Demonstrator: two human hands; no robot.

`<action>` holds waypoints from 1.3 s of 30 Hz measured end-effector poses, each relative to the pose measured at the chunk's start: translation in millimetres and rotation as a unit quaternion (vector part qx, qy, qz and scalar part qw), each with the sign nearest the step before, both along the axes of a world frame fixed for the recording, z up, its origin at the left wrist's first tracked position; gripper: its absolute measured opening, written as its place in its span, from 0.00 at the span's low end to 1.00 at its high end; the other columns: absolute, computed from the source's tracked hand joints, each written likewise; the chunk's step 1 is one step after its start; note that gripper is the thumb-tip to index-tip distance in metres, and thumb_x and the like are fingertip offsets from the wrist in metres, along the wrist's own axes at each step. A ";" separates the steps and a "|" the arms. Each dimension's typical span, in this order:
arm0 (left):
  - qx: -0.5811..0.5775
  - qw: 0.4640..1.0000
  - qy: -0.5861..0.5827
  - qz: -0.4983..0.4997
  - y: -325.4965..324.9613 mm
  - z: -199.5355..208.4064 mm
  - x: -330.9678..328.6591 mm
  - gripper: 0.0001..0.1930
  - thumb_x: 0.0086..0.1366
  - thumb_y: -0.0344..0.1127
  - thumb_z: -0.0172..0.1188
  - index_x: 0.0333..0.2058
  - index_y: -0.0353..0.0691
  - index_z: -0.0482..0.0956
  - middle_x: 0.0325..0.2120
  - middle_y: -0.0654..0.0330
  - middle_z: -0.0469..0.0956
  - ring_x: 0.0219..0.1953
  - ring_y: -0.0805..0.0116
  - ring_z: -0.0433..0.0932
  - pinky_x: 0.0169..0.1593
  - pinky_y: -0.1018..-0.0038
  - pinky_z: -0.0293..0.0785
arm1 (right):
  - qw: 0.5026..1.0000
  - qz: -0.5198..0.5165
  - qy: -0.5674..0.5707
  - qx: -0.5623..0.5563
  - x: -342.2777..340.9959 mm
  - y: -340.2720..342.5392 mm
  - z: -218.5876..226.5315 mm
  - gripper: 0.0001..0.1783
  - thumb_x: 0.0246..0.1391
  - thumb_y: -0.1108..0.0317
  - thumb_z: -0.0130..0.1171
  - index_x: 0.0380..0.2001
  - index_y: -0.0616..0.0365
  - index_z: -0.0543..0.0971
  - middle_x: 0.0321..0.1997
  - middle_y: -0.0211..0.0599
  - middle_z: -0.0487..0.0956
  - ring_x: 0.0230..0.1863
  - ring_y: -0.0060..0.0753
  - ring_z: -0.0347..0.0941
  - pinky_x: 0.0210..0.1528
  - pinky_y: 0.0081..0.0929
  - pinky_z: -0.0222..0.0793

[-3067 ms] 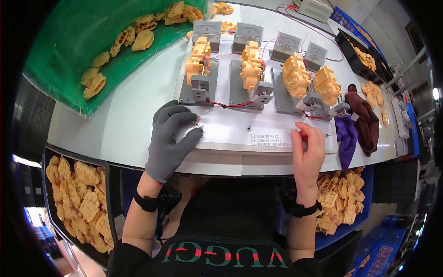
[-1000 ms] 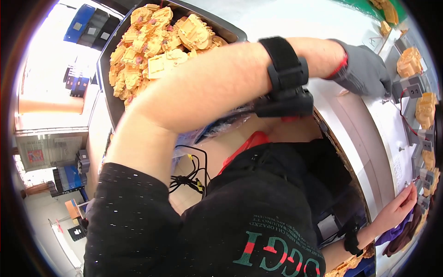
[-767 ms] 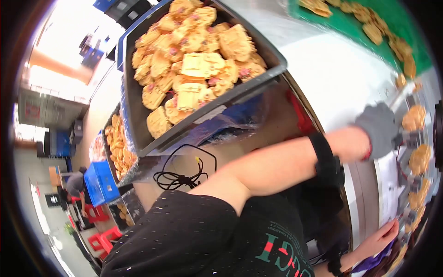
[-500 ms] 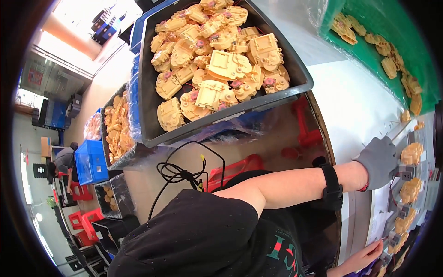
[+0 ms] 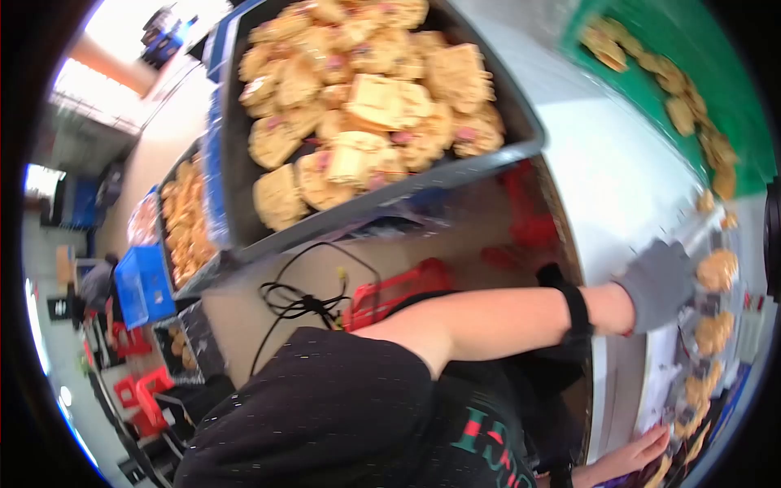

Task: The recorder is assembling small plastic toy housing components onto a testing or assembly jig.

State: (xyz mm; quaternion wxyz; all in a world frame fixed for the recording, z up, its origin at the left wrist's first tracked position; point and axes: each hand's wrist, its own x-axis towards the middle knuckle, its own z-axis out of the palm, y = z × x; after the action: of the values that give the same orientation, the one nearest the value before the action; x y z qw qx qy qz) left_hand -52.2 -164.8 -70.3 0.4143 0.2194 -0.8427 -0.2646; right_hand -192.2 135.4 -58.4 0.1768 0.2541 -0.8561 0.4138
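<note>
My left hand [image 5: 659,286], in a grey glove, reaches across the white table to a row of fixtures at the far right. Its fingers look curled; blur and the glove hide what they hold, if anything. Beside it a yellow plastic housing [image 5: 717,270] sits in the row, with another housing [image 5: 713,333] below. My bare right hand [image 5: 630,459] is low at the right, fingers stretched out and together, next to the lower housings [image 5: 698,389]. Nothing shows in its fingers.
A black tray [image 5: 382,189] heaped with yellow housings stands on the left. A green, plastic-lined bin [image 5: 651,106] at the upper right holds more. Black cable [image 5: 301,305], red stools [image 5: 407,289] and a blue crate [image 5: 145,285] lie beyond the white table [image 5: 602,187]. A person [image 5: 98,285] is far left.
The whole view has shifted and blurred, with the tray and my arms sitting slightly further left in it. Both hands stay at the same places along the row.
</note>
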 end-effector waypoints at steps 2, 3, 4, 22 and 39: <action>0.015 0.999 -0.003 -0.043 0.9 2.2 -0.2 0.09 0.59 0.36 0.56 0.28 0.41 0.83 0.31 0.51 0.79 0.35 0.51 0.78 0.38 0.58 0.73 | 0.994 -0.076 0.000 -0.079 20.8 2.6 5.8 0.21 0.70 0.61 0.49 0.57 0.67 0.72 0.55 0.46 0.77 0.55 0.37 0.73 0.58 0.30 0.69; -0.006 0.999 -0.022 -0.039 -3.1 1.9 4.6 0.08 0.59 0.33 0.55 0.30 0.39 0.83 0.29 0.48 0.79 0.33 0.49 0.78 0.37 0.57 0.74 | 0.995 -0.062 0.027 -0.074 22.1 2.0 4.4 0.21 0.70 0.62 0.48 0.57 0.68 0.72 0.53 0.45 0.77 0.52 0.37 0.74 0.54 0.30 0.70; -0.036 0.998 0.005 -0.051 -9.3 1.8 8.5 0.07 0.55 0.32 0.56 0.25 0.40 0.82 0.25 0.48 0.79 0.33 0.51 0.79 0.37 0.59 0.74 | 0.996 -0.050 0.028 -0.066 36.9 -7.4 11.1 0.20 0.69 0.62 0.48 0.55 0.67 0.72 0.50 0.42 0.76 0.49 0.34 0.73 0.53 0.29 0.70; 0.083 0.985 -0.023 -0.148 -42.0 -19.0 11.8 0.15 0.72 0.34 0.52 0.51 0.32 0.78 0.43 0.59 0.80 0.42 0.74 0.74 0.48 0.78 0.70 | 0.833 0.195 -0.216 -0.471 37.3 57.4 94.1 0.12 0.69 0.61 0.49 0.48 0.58 0.73 0.37 0.30 0.73 0.40 0.26 0.68 0.48 0.29 0.66; -0.009 0.994 -0.020 -0.109 -16.0 -0.9 28.9 0.10 0.63 0.23 0.56 0.42 0.35 0.80 0.42 0.53 0.79 0.49 0.56 0.75 0.54 0.67 0.69 | 0.966 0.048 -0.081 -0.240 89.8 -55.6 19.3 0.07 0.64 0.75 0.55 0.44 0.64 0.76 0.39 0.31 0.76 0.40 0.21 0.71 0.47 0.20 0.68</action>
State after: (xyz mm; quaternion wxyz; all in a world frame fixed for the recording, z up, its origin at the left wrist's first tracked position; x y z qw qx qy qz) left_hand -23.3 -180.8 -71.2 0.3683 0.1282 -0.8719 -0.2962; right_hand -102.4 79.8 -39.1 0.1429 0.2106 -0.7302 0.6341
